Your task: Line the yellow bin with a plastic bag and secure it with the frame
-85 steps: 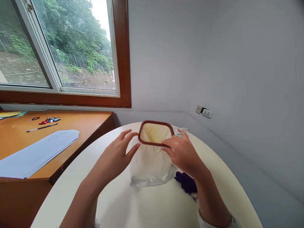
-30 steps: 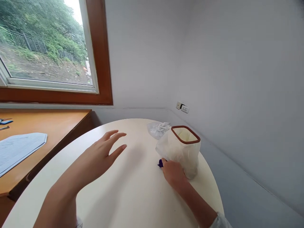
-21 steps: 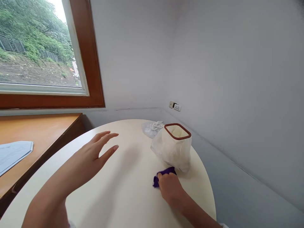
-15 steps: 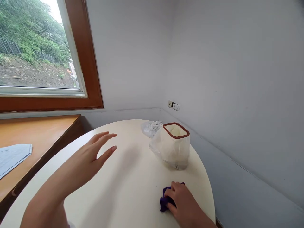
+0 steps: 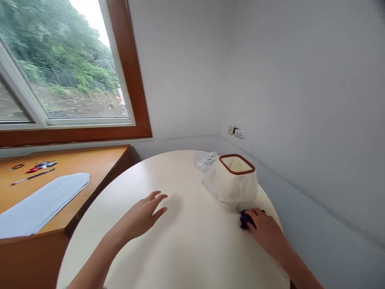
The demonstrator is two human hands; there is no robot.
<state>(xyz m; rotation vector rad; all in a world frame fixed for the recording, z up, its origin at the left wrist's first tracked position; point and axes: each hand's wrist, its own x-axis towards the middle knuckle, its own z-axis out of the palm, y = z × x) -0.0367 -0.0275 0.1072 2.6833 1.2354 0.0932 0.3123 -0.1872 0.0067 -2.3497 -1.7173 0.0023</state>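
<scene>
My right hand (image 5: pixel 266 228) is closed around a bunched dark purple cloth (image 5: pixel 246 219) and presses it on the white round table (image 5: pixel 192 249), near its right edge. Just beyond the cloth stands a pale waste bin (image 5: pixel 233 190) with a brown square rim and a translucent bag around it; the cloth is close to its base. My left hand (image 5: pixel 142 216) hovers over the middle of the table, fingers apart and holding nothing, its shadow beside it. A knotted clear plastic bag (image 5: pixel 204 161) lies behind the bin, partly hidden by it.
On the left, a wooden desk (image 5: pixel 105 154) carries white paper (image 5: pixel 51 202), a pen (image 5: pixel 33 176) and small coloured items (image 5: pixel 41 166). The window (image 5: pixel 75 80) is above it. A wall socket (image 5: pixel 239 133) sits near the corner, and the right wall runs close along the table.
The view has turned left, showing more of the desk. My right hand has pushed the cloth farther across the table, close to the bin. My left hand appears lower over the table.
</scene>
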